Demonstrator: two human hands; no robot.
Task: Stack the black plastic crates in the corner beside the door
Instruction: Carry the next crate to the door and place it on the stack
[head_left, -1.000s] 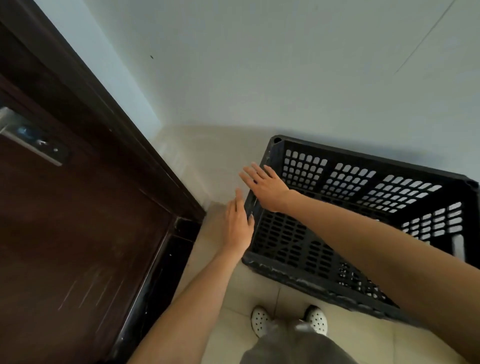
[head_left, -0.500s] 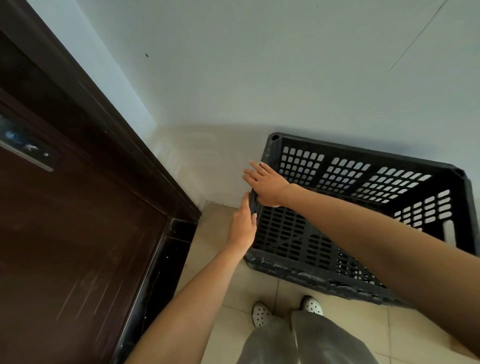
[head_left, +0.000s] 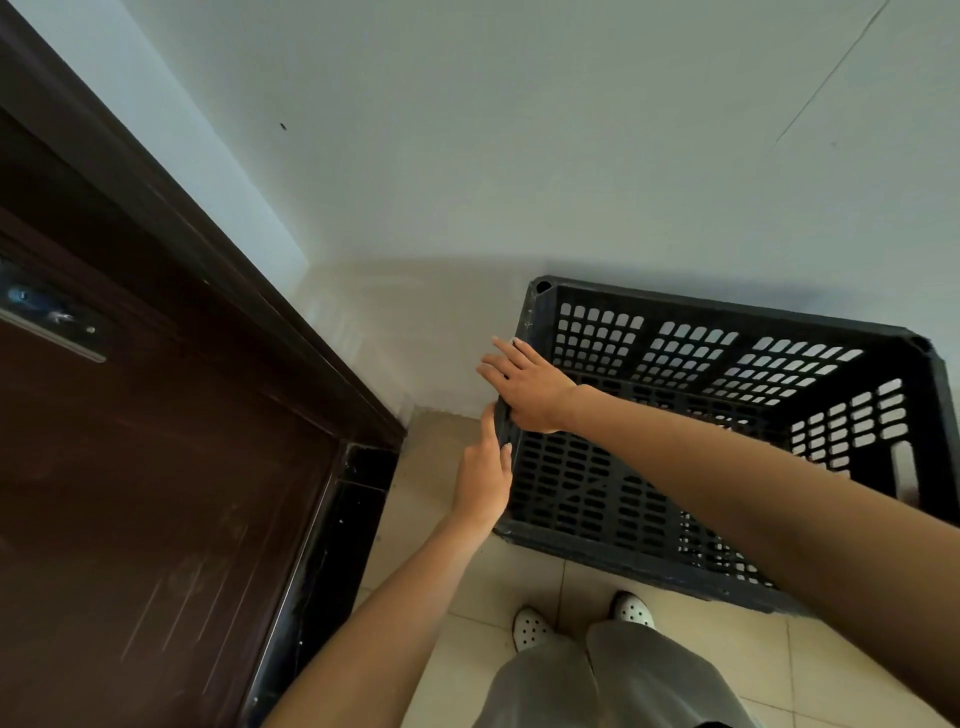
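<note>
A black plastic crate (head_left: 727, 338) with slotted walls stands on the tiled floor against the white wall, a short gap to the right of the door. My right hand (head_left: 524, 384) lies palm-down across the crate's left rim, its fingers straight and spread out past the edge. My left hand (head_left: 483, 470) is pressed to the outside of that same left wall, just below the right hand, with the rim between its thumb and index finger. Only this one crate is in view.
A dark brown door (head_left: 130, 467) and its frame (head_left: 332, 374) fill the left side. The corner floor (head_left: 431, 467) between frame and crate is bare beige tile. My feet in white perforated shoes (head_left: 530, 626) stand just in front of the crate.
Both hands came in from hovering to touch the crate's left rim. The left hand rose against the outer wall and the right palm settled on top of the rim.
</note>
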